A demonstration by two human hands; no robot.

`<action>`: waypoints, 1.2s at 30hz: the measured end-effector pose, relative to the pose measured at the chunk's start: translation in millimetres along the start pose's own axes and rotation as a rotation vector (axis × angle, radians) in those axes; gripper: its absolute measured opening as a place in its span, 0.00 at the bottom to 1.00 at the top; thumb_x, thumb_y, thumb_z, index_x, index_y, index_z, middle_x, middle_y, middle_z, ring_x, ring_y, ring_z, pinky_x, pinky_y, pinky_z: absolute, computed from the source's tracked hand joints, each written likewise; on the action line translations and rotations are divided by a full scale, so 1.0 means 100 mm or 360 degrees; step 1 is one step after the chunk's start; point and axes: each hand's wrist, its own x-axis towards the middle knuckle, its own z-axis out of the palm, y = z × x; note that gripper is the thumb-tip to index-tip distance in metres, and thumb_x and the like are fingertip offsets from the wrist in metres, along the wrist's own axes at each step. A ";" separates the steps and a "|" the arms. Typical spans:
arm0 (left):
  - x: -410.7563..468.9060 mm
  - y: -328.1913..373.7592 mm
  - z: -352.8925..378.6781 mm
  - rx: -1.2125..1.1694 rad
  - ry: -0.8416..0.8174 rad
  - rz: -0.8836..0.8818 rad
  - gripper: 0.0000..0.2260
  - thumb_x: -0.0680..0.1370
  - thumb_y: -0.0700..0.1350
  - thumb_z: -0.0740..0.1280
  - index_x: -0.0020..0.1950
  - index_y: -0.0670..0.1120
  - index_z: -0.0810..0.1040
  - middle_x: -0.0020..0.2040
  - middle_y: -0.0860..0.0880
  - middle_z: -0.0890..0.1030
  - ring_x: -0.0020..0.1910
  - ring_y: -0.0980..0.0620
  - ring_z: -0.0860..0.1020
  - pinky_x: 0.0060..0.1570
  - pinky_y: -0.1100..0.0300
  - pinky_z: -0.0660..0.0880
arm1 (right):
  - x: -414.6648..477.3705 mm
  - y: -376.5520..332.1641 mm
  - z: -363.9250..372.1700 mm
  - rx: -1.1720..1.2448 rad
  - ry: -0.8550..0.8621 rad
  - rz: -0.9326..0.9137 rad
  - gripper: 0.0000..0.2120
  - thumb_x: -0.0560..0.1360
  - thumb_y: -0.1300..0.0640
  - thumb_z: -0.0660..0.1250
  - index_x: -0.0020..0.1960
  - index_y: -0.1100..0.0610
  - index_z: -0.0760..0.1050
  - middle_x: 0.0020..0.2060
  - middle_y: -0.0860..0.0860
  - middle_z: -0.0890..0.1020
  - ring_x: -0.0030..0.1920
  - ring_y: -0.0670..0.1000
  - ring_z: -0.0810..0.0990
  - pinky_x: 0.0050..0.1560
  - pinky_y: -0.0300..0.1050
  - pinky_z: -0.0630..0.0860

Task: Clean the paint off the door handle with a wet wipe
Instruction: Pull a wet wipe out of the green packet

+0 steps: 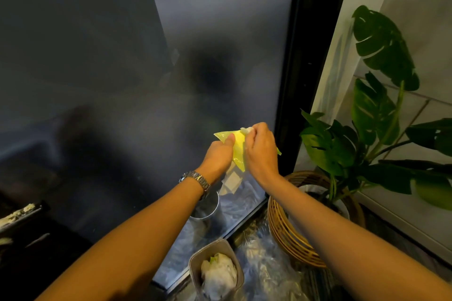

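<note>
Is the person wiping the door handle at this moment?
No, both hands hold the yellow wipe packet, with no door handle in view.

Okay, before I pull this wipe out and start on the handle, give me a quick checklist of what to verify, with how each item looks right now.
1. Packet held firm: ok. The left hand grips the yellow wipe packet.
2. Wipe caught: ok. The right hand pinches the white wipe at the packet's top.
3. Wipe fully out: not ok. Only a small tuft shows.
4. Door handle located: cannot tell. No handle shows on the dark glass door.
5. Place for used wipes: ok. The grey bin below holds crumpled white waste.
6. Wipe still wet: cannot tell.
</note>
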 end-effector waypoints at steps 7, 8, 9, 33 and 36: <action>0.15 -0.10 -0.11 0.0089 -0.0019 0.0058 0.21 0.80 0.54 0.52 0.51 0.40 0.78 0.41 0.45 0.79 0.38 0.51 0.76 0.34 0.63 0.70 | -0.03 0.12 -0.01 0.0561 -0.0241 0.0277 0.03 0.77 0.59 0.62 0.46 0.58 0.74 0.39 0.53 0.82 0.44 0.52 0.81 0.44 0.45 0.77; 0.16 -0.12 -0.11 0.0098 -0.0042 0.0076 0.21 0.80 0.54 0.52 0.49 0.41 0.78 0.40 0.46 0.79 0.37 0.53 0.76 0.35 0.63 0.70 | 0.04 0.17 -0.02 0.0648 -0.0238 0.0400 0.02 0.75 0.60 0.66 0.47 0.56 0.74 0.40 0.52 0.82 0.45 0.52 0.81 0.46 0.46 0.78; 0.18 -0.14 -0.10 0.0106 -0.0070 0.0093 0.21 0.80 0.55 0.52 0.48 0.41 0.78 0.39 0.47 0.79 0.36 0.53 0.76 0.36 0.62 0.71 | 0.10 0.23 -0.04 0.0655 -0.0207 0.0489 0.08 0.72 0.60 0.70 0.49 0.56 0.74 0.42 0.52 0.81 0.47 0.52 0.80 0.48 0.46 0.78; 0.69 -0.92 0.51 0.0546 -0.0384 0.0019 0.14 0.77 0.50 0.61 0.53 0.42 0.80 0.50 0.41 0.82 0.52 0.44 0.79 0.54 0.51 0.75 | -0.06 1.80 -0.04 0.0926 -0.0208 0.1880 0.13 0.76 0.54 0.66 0.55 0.62 0.76 0.42 0.56 0.81 0.38 0.53 0.79 0.27 0.42 0.73; 0.81 -1.03 0.50 0.0627 -0.0324 0.0196 0.11 0.76 0.45 0.63 0.49 0.41 0.81 0.47 0.40 0.83 0.50 0.42 0.80 0.52 0.52 0.75 | -0.15 2.07 0.02 0.1040 0.0056 0.1988 0.12 0.76 0.57 0.65 0.55 0.63 0.75 0.40 0.58 0.80 0.36 0.55 0.78 0.25 0.41 0.72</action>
